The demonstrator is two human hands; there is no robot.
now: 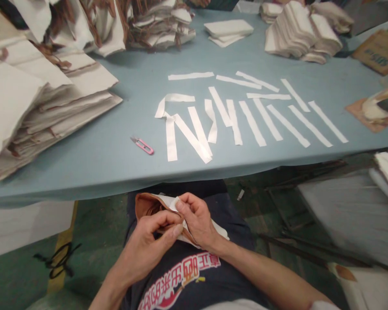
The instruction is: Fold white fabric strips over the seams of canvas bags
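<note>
In my lap lies a paper bag [220, 230], white outside and brown inside, its mouth spread toward the left. My left hand [145, 241] is closed at the opening, finger and thumb pinching the bag's edge. Right beside it, my right hand [197, 221] grips the bag's upper side, thumb pressed on a small white piece that may be a strip's end. The fingers hide much of the bag. On the table, several white strips [252, 125] lie spread out, some overlapping. Pink thread snips [144, 145] rest to the left of them.
Large piles of white-and-brown bags [84, 82] cover the table's left side. Folded white stacks [292, 30] and a flat white pile [228, 30] sit at the back. A cardboard box [380, 51] stands far right. The blue-green table edge [116, 183] runs just beyond my lap.
</note>
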